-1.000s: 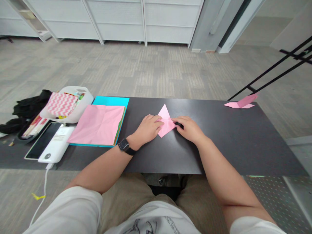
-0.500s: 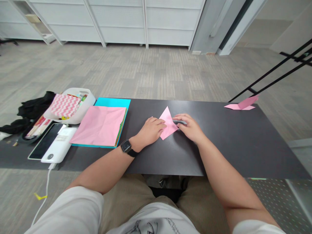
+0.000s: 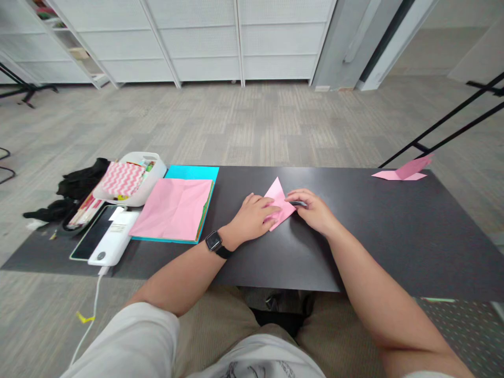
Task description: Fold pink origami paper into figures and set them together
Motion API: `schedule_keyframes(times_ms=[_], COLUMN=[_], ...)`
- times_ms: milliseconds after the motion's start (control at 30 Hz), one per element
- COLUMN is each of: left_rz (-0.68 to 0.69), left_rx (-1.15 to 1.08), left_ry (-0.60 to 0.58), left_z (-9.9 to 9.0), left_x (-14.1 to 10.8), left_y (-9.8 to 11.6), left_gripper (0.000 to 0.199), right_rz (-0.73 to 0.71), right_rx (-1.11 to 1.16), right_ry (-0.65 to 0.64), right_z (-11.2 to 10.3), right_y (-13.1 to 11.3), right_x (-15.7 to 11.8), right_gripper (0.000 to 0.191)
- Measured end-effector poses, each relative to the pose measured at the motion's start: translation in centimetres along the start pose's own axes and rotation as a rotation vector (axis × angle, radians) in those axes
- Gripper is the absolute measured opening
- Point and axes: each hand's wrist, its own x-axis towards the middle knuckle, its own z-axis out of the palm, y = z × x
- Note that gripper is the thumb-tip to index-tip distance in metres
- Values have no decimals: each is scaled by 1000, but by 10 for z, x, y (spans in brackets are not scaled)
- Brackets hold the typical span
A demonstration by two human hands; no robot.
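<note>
A small folded sheet of pink origami paper (image 3: 277, 195) lies on the dark table, one point directed away from me. My left hand (image 3: 255, 216) rests flat on its left side, fingers stretched out and pressing it down. At the right corner, my right hand (image 3: 311, 208) has its thumb and bent forefinger close together on the paper's edge; a grey gap shows between them. Part of the paper is hidden under my left fingers. A folded pink paper figure (image 3: 401, 171) with a raised flap stands at the far right of the table.
To the left, a large pink sheet (image 3: 173, 210) tops a stack of coloured paper on a blue sheet (image 3: 195, 172). Beside it are a white basket (image 3: 153, 176), a white power bank (image 3: 112, 241) with a cable, a dark-screened tablet (image 3: 92, 233) and black cloth (image 3: 81, 178).
The view has shifted, so the whole table sits slightly further right and lower. Both hands remain at the folded paper, with little visible change in their grip.
</note>
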Motion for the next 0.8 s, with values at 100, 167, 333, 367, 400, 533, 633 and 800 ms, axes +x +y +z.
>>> schedule_keyframes(times_ms=[100,167,333,367,400,533,633,800], left_rz=[-3,-3,12,14,15,20,19,34], left_rx=[5,2,4,3,0,-1,12,-5], left_ry=[-26,-37,-43,-43,-41,-40,-56,-73], left_z=[-1,-2,-1,0,0,0,-1,1], left_x=[0,-1,-1,-1,-1,0,1,-2], left_y=[2,3,1,0,0,0,0,-3], left_gripper=[37,38,35,35,35,38,37,40], right_rz=[-61,-102,-193,-207,-221,-280,-313,-330], right_rx=[-92,-144,-231,-258,-287,-395,-433,-440], right_ry=[-22,-42,-109,-120,-131,-182,-211,-210], right_z=[-1,-2,-9,-11,-12,-16,-18,-20], right_y=[-3,-5,-10,-10,-10,-7,-5,-8], right_x=[0,0,0,0,0,1,1,1], right_gripper=[37,33,23,23,24,31,29,23])
